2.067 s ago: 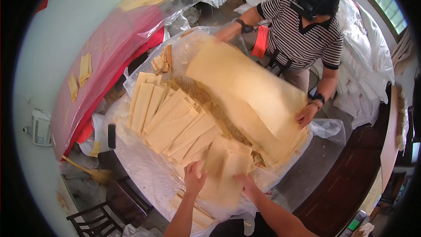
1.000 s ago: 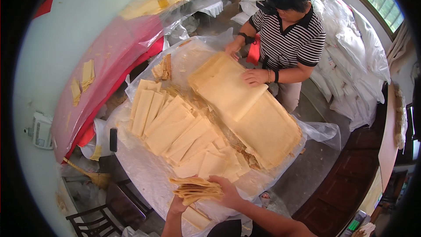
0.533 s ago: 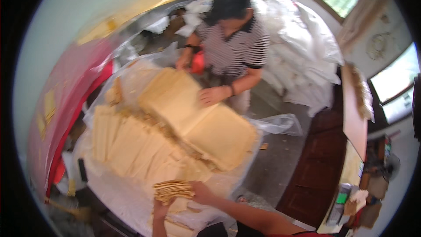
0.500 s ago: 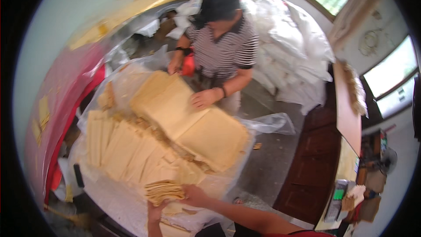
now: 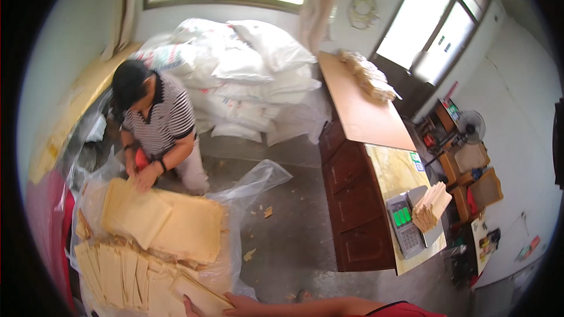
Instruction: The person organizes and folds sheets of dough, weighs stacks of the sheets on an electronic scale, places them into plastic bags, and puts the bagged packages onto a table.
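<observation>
At the lower edge, my left hand [image 5: 190,306] and my right hand [image 5: 239,304] hold a stack of thin folded yellow sheets [image 5: 202,294] between them. My right fingers close on its right end; my left hand, partly cut off by the frame, grips its left side. Just beyond lie several narrow folded strips [image 5: 111,273] of the same material. Farther back is a pile of wide flat yellow sheets [image 5: 197,229]. Another person's hands [image 5: 144,179] rest on a sheet [image 5: 138,208] over that pile's left part.
Clear plastic film [image 5: 235,240] lies under the sheets. A person in a striped shirt [image 5: 161,108] bends over the far side. White sacks [image 5: 252,70] are heaped below the window. On the right, a brown cabinet [image 5: 361,211] carries a digital scale [image 5: 408,229] bearing a bundle of folded sheets [image 5: 432,205].
My view has swung right, bringing the cabinet and scale nearer the middle. The held stack now shows its flat side rather than its layered edges. The other person's hands have come together.
</observation>
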The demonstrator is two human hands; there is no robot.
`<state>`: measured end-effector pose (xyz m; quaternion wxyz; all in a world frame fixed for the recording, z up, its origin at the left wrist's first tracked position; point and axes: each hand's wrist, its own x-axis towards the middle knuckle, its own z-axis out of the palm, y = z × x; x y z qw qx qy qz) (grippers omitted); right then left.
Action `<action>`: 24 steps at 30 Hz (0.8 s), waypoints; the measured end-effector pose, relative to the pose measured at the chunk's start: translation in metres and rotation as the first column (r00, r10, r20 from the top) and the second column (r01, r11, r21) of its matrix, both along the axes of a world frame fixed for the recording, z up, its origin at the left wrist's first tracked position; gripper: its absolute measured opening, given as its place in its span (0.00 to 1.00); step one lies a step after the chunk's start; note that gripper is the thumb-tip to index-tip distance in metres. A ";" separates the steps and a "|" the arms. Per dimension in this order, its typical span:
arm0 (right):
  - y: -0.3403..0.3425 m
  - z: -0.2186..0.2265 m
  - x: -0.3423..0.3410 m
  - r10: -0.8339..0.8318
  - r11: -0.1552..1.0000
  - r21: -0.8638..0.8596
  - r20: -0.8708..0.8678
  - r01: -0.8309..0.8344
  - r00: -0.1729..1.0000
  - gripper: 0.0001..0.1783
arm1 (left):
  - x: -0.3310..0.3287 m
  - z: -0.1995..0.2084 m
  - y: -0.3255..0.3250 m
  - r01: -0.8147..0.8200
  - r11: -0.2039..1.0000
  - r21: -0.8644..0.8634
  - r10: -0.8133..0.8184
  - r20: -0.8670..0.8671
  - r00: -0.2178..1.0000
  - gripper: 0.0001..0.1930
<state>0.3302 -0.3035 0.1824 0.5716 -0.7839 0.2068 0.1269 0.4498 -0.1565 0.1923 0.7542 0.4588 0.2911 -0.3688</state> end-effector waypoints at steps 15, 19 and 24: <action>-0.188 0.067 -0.401 -0.800 0.571 0.176 -0.098 0.802 0.592 0.35 | -0.329 0.049 -0.320 0.881 0.468 -0.064 -0.791 0.414 0.450 0.26; -0.215 0.084 -0.455 -0.961 0.277 0.154 0.044 0.948 0.274 0.35 | -0.399 0.080 -0.380 0.967 0.236 0.099 -0.836 0.527 0.150 0.30; -0.258 0.098 -0.481 -0.947 0.030 0.021 0.320 0.999 0.022 0.42 | -0.429 0.106 -0.446 0.977 0.084 0.194 -0.760 0.646 -0.063 0.32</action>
